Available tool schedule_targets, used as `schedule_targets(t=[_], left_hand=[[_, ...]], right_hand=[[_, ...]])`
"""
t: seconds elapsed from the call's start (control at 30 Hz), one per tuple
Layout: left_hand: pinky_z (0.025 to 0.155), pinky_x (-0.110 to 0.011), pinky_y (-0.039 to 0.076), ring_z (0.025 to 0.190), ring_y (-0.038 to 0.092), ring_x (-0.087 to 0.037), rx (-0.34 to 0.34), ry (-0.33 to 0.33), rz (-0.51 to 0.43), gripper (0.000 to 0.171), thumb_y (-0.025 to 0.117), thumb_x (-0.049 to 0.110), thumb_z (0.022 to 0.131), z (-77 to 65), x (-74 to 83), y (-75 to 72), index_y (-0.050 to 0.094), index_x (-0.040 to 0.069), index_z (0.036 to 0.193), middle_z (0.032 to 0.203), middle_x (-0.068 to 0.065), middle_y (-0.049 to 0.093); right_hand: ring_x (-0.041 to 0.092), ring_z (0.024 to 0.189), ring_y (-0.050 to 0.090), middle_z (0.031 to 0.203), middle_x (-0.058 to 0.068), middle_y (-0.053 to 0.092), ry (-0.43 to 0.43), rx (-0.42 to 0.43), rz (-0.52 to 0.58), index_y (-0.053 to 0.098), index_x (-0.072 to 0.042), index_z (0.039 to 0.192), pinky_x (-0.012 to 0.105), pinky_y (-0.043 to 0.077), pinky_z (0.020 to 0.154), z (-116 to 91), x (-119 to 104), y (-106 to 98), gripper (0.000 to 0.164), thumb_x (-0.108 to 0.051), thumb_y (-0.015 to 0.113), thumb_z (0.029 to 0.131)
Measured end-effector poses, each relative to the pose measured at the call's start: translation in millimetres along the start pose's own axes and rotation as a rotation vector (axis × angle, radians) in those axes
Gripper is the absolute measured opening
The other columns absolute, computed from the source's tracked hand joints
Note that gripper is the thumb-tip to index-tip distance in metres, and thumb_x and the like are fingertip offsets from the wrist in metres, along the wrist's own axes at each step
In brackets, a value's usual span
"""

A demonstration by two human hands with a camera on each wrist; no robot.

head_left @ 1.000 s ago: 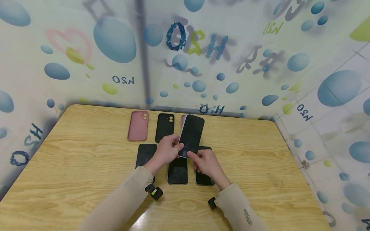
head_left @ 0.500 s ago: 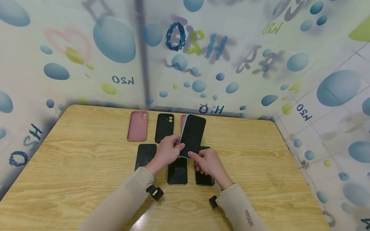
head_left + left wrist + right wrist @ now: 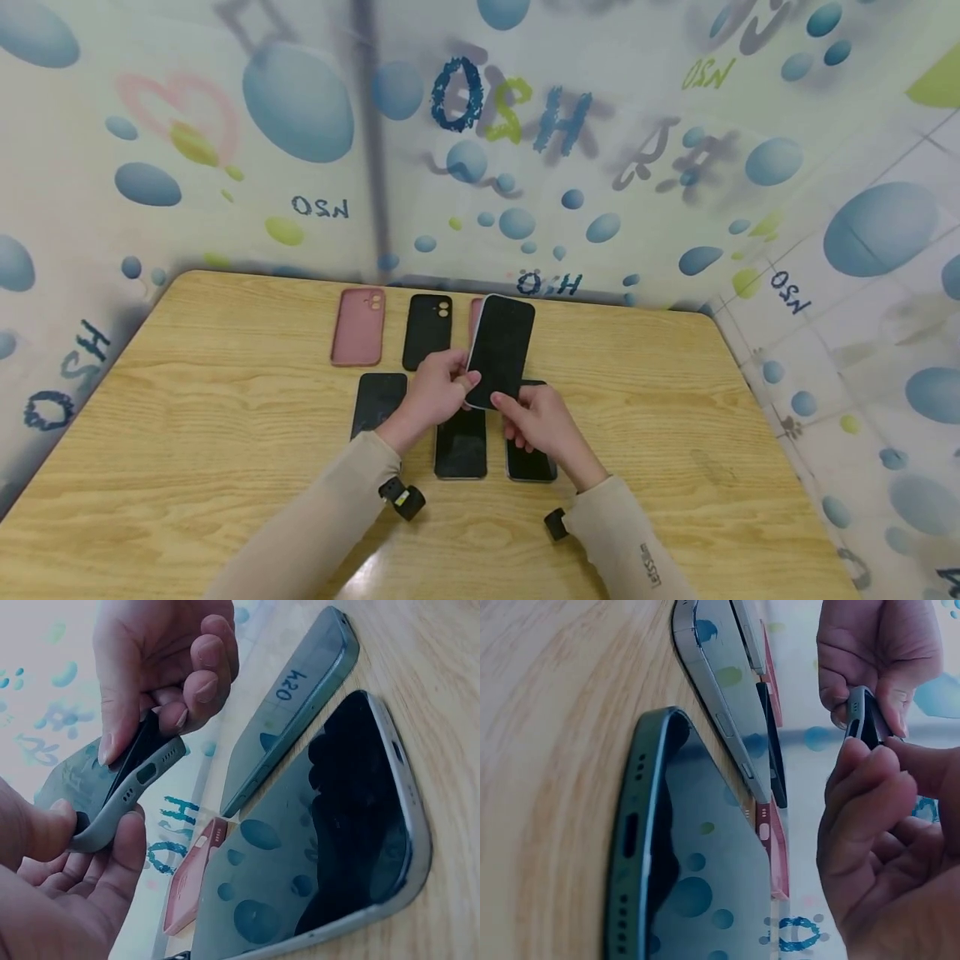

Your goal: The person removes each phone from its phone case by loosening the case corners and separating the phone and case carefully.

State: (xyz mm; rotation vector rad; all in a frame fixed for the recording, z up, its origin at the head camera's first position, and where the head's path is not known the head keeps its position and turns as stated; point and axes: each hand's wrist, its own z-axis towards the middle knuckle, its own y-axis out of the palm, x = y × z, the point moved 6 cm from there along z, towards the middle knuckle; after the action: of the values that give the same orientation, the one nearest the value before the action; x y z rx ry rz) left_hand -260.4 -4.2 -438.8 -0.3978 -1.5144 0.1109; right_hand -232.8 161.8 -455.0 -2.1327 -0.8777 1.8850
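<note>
Both hands hold up a phone with a grey case (image 3: 135, 796) partly around it, above the middle of the table. Its dark screen (image 3: 501, 350) faces up. On its left side my left hand (image 3: 437, 390) grips it, thumb on the front and fingers beneath. My right hand (image 3: 540, 425) pinches the lower right corner. In the left wrist view the phone's edge stands out of the case near the right thumb, and the case's bottom wall is bent. Most of the case back is hidden in the head view.
Below the hands lie a left phone (image 3: 377, 404), a middle phone (image 3: 461, 450) and a right phone (image 3: 531, 467). Behind stand out a pink case (image 3: 357, 327), a black case (image 3: 426, 333) and another pink case (image 3: 475, 310), mostly covered by the held phone. A patterned wall backs the wooden table (image 3: 645, 400).
The held phone has shifted slightly to the right. My right hand has moved a little right with it, its thumb still at the lower corner. The phones and cases on the table stay put.
</note>
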Motion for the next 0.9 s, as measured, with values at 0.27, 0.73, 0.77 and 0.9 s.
schedule_targets(t=[0.27,0.73,0.77,0.9], left_hand=[[0.060,-0.032,0.059,0.058,0.065,-0.018,-0.027,-0.017,0.007,0.017,0.066,0.006,0.100,3.2,-2.6,-0.2,0.061,0.003,0.084,0.068,-0.007,0.061],[0.073,-0.043,0.064,0.073,0.072,-0.029,-0.156,-0.049,-0.094,0.012,0.058,-0.001,0.103,4.7,-2.0,4.2,0.066,-0.008,0.108,0.086,-0.017,0.069],[0.074,-0.043,0.064,0.074,0.072,-0.029,-0.163,-0.054,-0.103,0.013,0.057,-0.002,0.103,4.5,-1.7,4.6,0.065,-0.009,0.110,0.088,-0.018,0.069],[0.074,-0.043,0.064,0.075,0.073,-0.029,-0.159,-0.079,-0.114,0.014,0.056,-0.003,0.103,4.1,-2.0,5.6,0.065,-0.010,0.111,0.091,-0.020,0.071]], right_hand=[[0.013,0.049,0.054,0.066,0.006,0.065,-0.001,0.010,0.174,0.065,0.007,0.082,0.024,0.048,0.046,1,7,-1,0.041,-0.025,0.059,0.107],[0.014,0.062,0.059,0.081,0.007,0.069,0.002,-0.020,0.371,0.061,0.013,0.100,0.024,0.054,0.056,-3,19,-9,0.037,-0.019,0.047,0.112],[0.015,0.062,0.059,0.081,0.007,0.069,0.003,-0.019,0.373,0.061,0.013,0.101,0.024,0.054,0.056,-3,19,-9,0.036,-0.019,0.047,0.112],[0.016,0.064,0.059,0.081,0.006,0.068,0.005,-0.019,0.370,0.060,0.011,0.100,0.025,0.054,0.057,-5,19,-11,0.035,-0.018,0.046,0.112]])
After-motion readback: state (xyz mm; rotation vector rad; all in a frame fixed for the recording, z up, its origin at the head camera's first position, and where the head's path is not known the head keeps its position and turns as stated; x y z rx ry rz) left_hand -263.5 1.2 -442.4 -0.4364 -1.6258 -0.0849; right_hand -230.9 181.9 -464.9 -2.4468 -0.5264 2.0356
